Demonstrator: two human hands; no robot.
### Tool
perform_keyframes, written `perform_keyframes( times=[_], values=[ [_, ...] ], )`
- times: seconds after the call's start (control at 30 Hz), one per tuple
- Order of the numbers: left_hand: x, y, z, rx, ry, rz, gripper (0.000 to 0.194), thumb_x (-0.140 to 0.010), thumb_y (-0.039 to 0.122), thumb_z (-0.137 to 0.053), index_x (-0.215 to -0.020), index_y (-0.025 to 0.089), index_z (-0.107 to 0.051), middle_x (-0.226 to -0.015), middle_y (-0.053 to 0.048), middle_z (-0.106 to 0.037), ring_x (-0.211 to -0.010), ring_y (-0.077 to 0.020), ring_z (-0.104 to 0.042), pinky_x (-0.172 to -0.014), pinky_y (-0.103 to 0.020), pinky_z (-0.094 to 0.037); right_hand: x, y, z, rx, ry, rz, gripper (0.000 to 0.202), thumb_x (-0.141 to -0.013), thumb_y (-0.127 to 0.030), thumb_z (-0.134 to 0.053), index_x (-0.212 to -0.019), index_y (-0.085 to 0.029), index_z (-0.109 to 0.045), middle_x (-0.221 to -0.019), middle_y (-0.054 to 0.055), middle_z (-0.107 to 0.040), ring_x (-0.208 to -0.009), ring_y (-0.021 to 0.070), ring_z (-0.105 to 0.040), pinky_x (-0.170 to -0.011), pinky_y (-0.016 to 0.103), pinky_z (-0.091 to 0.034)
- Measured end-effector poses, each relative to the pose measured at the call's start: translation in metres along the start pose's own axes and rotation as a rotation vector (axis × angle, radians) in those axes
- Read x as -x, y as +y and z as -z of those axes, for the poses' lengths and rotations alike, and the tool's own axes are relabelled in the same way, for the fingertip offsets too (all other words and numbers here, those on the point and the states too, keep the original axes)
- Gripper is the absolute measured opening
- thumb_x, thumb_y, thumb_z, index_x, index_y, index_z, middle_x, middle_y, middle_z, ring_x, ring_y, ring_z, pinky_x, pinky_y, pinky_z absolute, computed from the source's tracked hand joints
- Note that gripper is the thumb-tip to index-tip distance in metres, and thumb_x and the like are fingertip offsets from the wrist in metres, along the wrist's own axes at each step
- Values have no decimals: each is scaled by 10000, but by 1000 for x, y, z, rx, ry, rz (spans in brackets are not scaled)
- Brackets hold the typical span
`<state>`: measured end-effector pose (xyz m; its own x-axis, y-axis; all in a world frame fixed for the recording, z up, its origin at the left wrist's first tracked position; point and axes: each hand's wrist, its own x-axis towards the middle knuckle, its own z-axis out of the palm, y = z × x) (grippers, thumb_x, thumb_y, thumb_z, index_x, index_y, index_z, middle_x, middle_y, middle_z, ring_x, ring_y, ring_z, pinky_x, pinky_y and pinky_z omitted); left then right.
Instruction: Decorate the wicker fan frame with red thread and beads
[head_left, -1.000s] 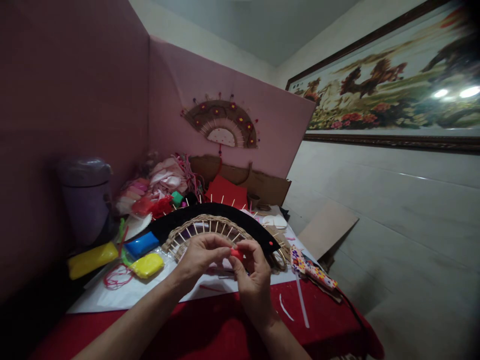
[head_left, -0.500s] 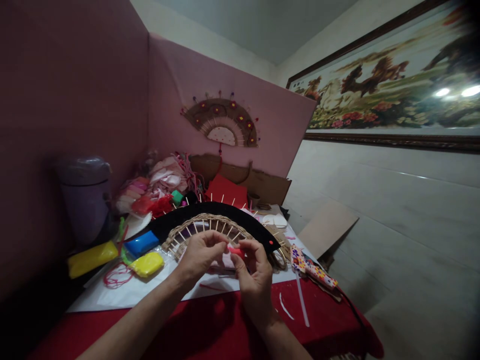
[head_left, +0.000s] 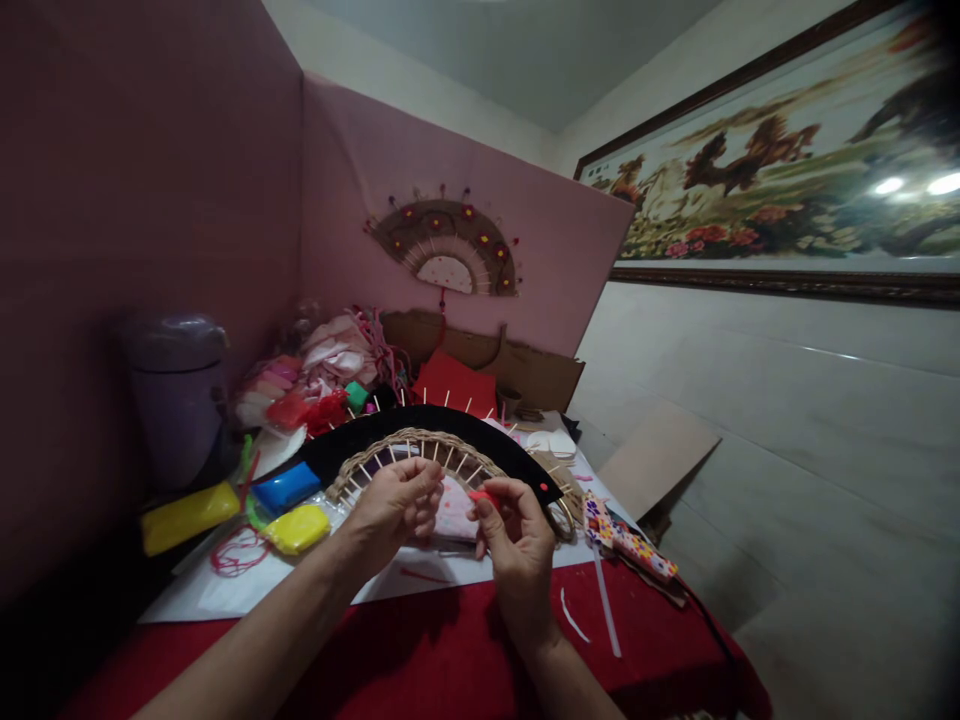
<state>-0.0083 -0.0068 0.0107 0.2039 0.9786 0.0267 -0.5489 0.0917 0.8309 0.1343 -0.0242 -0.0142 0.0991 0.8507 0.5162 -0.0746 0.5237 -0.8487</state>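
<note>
My right hand [head_left: 517,540] pinches a lump of red modelling clay [head_left: 486,496] between thumb and fingers. To its left, my left hand [head_left: 401,505] is closed, thumb against fingertips; whatever it may hold is too small to make out. Both hands hover just in front of a fan-shaped craft piece with a black band [head_left: 450,418], a woven cord arc [head_left: 420,437] and thin sticks. A pale pink dotted half-round [head_left: 455,512] shows between the hands, partly covered by them. One small red dot [head_left: 544,487] sits at the band's right end.
Yellow clay packets [head_left: 298,528] and a blue one [head_left: 286,487] lie at left, near a purple cup [head_left: 180,400]. A glue gun in flowered wrap [head_left: 626,540] lies right, its glue stick [head_left: 607,605] pointing forward. A finished fan [head_left: 450,245] hangs on the pink board [head_left: 555,250].
My hands have moved apart. The red clay has come away from the left hand and stays in the right, uncovering more of the pink half-round.
</note>
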Motion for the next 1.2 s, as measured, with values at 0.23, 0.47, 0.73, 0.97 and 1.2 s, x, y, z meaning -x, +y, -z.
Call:
perform_keyframes(
  times=[0.23, 0.47, 0.73, 0.97, 1.2],
  values=[
    [0, 0, 5, 10, 43, -6, 312, -604, 221, -820, -847, 96, -671, -750, -51, -672, -560, -77, -578, -569, -203, -504, 1, 0, 2, 41, 4, 42, 150, -852, -316, -606, -913, -185, -566, -745, -21, -544, -448, 54, -443, -401, 190, -373],
    [1, -2, 6, 38, -18, 6, 245, -602, 210, -820, -707, 123, -617, -589, 1, -602, -472, -67, -520, -437, -172, -426, 1, 2, 3, 57, 6, 63, 135, -854, -304, -605, -909, -188, -560, -751, -23, -528, -452, 56, -440, -397, 191, -369],
    [1, 1, 4, 18, -34, 2, 276, -645, 267, -796, -817, 101, -657, -712, -43, -653, -520, -69, -541, -510, -193, -468, 0, 1, 2, 76, 5, 77, 124, -858, -303, -594, -904, -192, -566, -775, -15, -535, -458, 61, -434, -397, 199, -364],
    [-2, -1, 5, -7, 64, -62, 299, -571, 261, -836, -690, 129, -595, -600, 28, -569, -495, -55, -504, -486, -171, -429, 1, 4, 3, 191, -49, 96, 104, -838, -256, -601, -923, -200, -580, -864, 13, -578, -572, 101, -510, -497, 228, -429],
    [-2, 3, 5, -40, 80, -140, 355, -568, 359, -817, -755, 108, -649, -555, 12, -579, -427, -51, -448, -427, -181, -369, 6, -7, -4, 421, -451, 202, 147, -761, -103, -651, -856, -215, -663, -852, 8, -611, -794, 155, -561, -698, 263, -446]
  ],
)
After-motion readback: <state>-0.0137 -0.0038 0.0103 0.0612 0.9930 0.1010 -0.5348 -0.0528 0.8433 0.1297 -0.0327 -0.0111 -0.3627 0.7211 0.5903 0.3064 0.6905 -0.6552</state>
